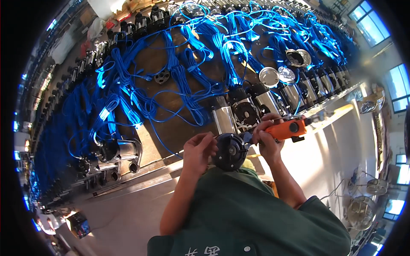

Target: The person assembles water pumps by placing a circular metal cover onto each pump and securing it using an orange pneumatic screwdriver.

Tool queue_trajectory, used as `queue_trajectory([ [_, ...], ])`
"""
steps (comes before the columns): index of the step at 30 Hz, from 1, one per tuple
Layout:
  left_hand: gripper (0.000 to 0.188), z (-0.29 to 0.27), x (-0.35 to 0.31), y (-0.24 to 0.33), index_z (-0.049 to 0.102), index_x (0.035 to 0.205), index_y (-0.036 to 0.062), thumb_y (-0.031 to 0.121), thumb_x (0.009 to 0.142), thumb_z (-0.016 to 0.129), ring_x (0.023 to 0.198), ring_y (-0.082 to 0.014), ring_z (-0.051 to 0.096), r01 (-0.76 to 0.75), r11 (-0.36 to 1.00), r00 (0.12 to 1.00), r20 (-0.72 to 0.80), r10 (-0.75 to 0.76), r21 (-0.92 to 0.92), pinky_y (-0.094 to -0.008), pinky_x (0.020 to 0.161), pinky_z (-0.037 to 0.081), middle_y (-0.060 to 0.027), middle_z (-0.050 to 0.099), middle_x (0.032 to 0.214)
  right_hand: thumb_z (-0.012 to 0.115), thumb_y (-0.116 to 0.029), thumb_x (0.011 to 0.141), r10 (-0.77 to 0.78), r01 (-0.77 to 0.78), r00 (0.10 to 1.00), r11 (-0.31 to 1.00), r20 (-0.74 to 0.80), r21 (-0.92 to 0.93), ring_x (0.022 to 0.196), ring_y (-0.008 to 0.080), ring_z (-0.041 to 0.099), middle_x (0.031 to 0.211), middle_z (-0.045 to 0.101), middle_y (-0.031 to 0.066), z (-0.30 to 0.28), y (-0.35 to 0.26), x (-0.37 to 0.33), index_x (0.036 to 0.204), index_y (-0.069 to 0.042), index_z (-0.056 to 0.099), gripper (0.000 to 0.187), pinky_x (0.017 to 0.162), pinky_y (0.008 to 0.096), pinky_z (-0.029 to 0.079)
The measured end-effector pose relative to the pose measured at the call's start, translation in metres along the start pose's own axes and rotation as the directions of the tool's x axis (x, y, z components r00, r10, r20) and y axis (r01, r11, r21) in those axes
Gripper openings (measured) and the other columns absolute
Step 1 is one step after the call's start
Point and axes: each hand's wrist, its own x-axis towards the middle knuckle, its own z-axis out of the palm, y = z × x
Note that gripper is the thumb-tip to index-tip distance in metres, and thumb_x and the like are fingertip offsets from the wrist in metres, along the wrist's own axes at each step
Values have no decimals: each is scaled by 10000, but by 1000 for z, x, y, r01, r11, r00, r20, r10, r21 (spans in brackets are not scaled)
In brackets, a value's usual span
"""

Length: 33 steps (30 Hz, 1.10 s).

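A round black pump end cover (231, 151) with small bolts around its face stands upright just in front of me, close to my body. My left hand (199, 150) is at its left side, thumb and fingers drawn together; whatever they pinch, if anything, is too small to make out. My right hand (269, 135) wraps around an orange power tool (287, 129) on the cover's right. Part of the tool is hidden by my fingers. Behind the cover, a silver pump body (224, 117) and a black-ended pump (246, 113) stand at the bench edge.
Bundles of blue cable (188, 100) cover much of the brown bench top (160, 113). More silver pumps (291, 96) line its right edge, with round metal covers (269, 77) among them. Further pump parts (121, 150) lie at the left front edge. A fan (361, 212) stands at the lower right.
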Motion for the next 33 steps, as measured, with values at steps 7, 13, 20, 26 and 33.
queue_trajectory([
  [7, 175, 17, -17, 4, 637, 962, 10, 175, 907, 651, 581, -130, 566, 80, 995, 989, 129, -72, -58, -199, 439, 404, -71, 638, 783, 517, -49, 782, -161, 114, 984, 889, 71, 443, 505, 152, 457, 636, 424, 44, 55, -21, 9, 1147, -15, 392, 387, 458, 273, 418],
  [13, 154, 32, -23, 5, 633, 982, 14, 156, 922, 624, 554, -115, 556, 35, 999, 996, 80, -35, -4, -198, 440, 413, -67, 627, 753, 501, -42, 768, -37, -19, 994, 863, 100, 505, 503, 154, 458, 647, 429, 55, 52, -20, 17, 1114, -13, 383, 366, 448, 275, 419],
  [20, 242, 34, -8, 6, 690, 891, -10, 210, 946, 607, 481, -59, 459, -126, 881, 992, 62, 110, 455, -198, 464, 336, 0, 561, 583, 521, -22, 751, -3, -42, 996, 875, 93, 482, 508, 157, 469, 636, 447, 69, 41, -8, 19, 1102, -10, 368, 384, 461, 265, 425],
  [26, 361, 33, 3, 12, 726, 855, -31, 284, 960, 583, 558, -26, 462, -198, 654, 978, 107, 176, 730, -204, 504, 347, 25, 583, 609, 537, -19, 740, 35, -71, 991, 958, 133, 278, 523, 159, 505, 631, 504, 86, 36, 13, 14, 1072, 7, 371, 372, 514, 265, 433],
  [33, 225, 9, 2, 5, 614, 1074, -33, 119, 938, 518, 703, -114, 554, -106, 960, 993, -19, 115, 261, -237, 603, 408, -37, 605, 829, 547, 34, 735, -88, 96, 944, 995, 318, -9, 567, 147, 538, 657, 523, 72, 32, 27, 15, 1046, 6, 396, 347, 550, 255, 456],
])
